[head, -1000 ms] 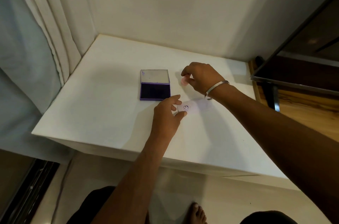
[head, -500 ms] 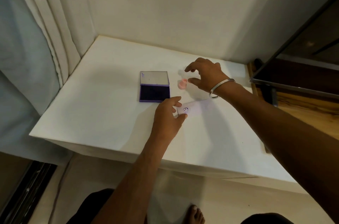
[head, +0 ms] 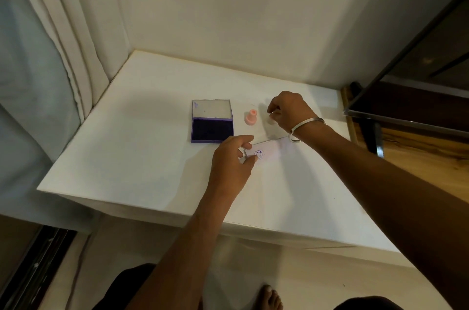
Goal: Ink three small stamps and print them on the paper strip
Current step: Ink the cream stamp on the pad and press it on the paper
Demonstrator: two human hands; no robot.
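Our left hand (head: 232,160) presses its thumb and curled fingers (head: 250,159) onto the near end of the thin white paper strip (head: 269,148), pinning it flat right beside a round purple smiley print (head: 258,154). Our right hand (head: 288,109), a smooth metal bangle (head: 300,127) at the wrist, curls its fingers around something small and pale just past the strip, though we cannot tell what it is. Between the hands stands a pink knob-shaped stamp (head: 251,117), upright and free, next to the open rectangular ink pad (head: 212,131) with its dark violet cushion and clear lid, all on the matte white surface (head: 132,152).
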